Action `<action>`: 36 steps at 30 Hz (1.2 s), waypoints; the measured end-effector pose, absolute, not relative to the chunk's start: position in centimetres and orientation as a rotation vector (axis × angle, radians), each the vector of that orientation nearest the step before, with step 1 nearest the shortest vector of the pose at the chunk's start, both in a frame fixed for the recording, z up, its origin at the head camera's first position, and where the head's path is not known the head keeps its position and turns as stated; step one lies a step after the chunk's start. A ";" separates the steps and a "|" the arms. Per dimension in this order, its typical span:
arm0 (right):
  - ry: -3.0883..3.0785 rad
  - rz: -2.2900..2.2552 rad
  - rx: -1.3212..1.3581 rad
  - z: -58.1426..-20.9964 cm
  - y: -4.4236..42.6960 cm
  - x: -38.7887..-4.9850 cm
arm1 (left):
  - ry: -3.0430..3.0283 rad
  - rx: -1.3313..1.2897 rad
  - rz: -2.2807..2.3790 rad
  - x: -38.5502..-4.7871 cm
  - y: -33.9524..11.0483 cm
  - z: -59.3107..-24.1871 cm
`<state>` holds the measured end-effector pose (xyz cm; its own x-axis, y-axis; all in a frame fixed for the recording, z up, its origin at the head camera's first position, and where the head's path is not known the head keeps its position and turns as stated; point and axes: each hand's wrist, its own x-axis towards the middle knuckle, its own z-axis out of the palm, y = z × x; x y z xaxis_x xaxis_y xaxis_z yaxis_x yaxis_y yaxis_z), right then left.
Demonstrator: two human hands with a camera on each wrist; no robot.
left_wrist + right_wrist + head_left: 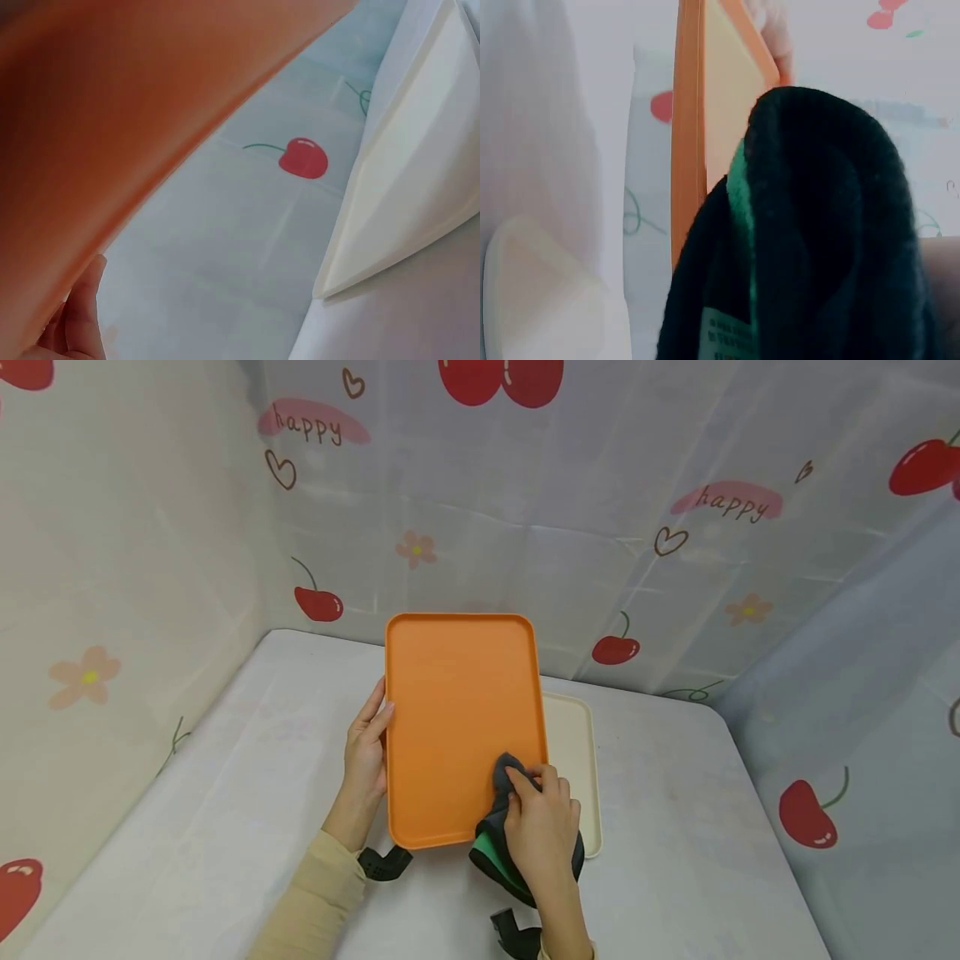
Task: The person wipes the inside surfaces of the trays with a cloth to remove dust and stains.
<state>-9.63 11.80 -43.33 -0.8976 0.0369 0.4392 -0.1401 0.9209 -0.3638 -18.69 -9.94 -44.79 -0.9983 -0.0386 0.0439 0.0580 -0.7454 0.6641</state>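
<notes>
An orange rectangular tray [457, 710] is held up off the table, its inner face toward the head camera. My left hand [366, 747] grips the tray's left edge; in the left wrist view its fingers [84, 311] show at the rim. My right hand [543, 822] pinches a dark grey and green cloth [495, 839] against the tray's lower right part. In the right wrist view the bunched cloth [825, 210] covers most of that hand. Behind the orange tray, a cream tray [573, 760] lies on the table, partly hidden.
The white-covered table [675, 827] extends on both sides of the trays. Behind and beside it hang pale curtains [495, 485] printed with cherries. Black straps or mounts [386, 864] sit at both wrists.
</notes>
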 end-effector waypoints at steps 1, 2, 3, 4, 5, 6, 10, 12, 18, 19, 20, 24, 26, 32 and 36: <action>-2.633 0.543 0.047 -43.4 12.1 -9.6 | -1.103 -0.043 -2.885 -18.7 -10.0 -44.8; -2.635 0.541 0.013 -43.5 12.3 -9.7 | -1.105 -0.046 -2.883 -18.7 -9.9 -44.8; -2.636 0.535 -0.021 -43.6 12.4 -9.7 | -1.107 -0.050 -2.883 -18.7 -9.9 -44.8; -2.632 0.528 -0.056 -43.6 12.6 -9.6 | -1.111 -0.050 -2.879 -18.7 -9.9 -44.9; -2.629 0.522 -0.087 -43.7 12.7 -9.6 | -1.117 -0.054 -2.875 -18.6 -9.9 -44.9; -2.624 0.516 -0.113 -43.9 12.9 -9.6 | -1.122 -0.060 -2.874 -18.6 -9.9 -44.9; -2.600 0.513 -0.171 -44.2 13.2 -9.5 | -1.142 -0.080 -2.869 -18.5 -9.8 -44.9; -2.593 0.519 -0.171 -44.4 13.2 -9.5 | -1.143 -0.081 -2.874 -18.5 -9.8 -45.0; -2.580 0.535 -0.162 -44.7 12.9 -9.5 | -1.111 -0.051 -2.878 -18.4 -9.8 -45.0; -2.581 0.539 -0.161 -44.7 12.9 -9.5 | -1.106 -0.047 -2.877 -18.4 -9.8 -45.0; -2.582 0.543 -0.160 -44.8 12.8 -9.5 | -1.102 -0.045 -2.876 -18.4 -9.8 -45.0; -2.592 0.544 -0.159 -45.0 12.7 -9.4 | -1.101 -0.056 -2.881 -18.4 -9.8 -45.1; -2.600 0.545 -0.159 -45.0 12.7 -9.4 | -1.101 -0.063 -2.888 -18.5 -9.8 -45.1; -2.605 0.547 -0.131 -44.9 12.5 -9.2 | -1.105 -0.084 -2.900 -18.6 -9.9 -45.2; -2.612 0.545 -0.104 -44.8 12.1 -9.0 | -1.106 -0.099 -2.903 -18.7 -10.0 -45.3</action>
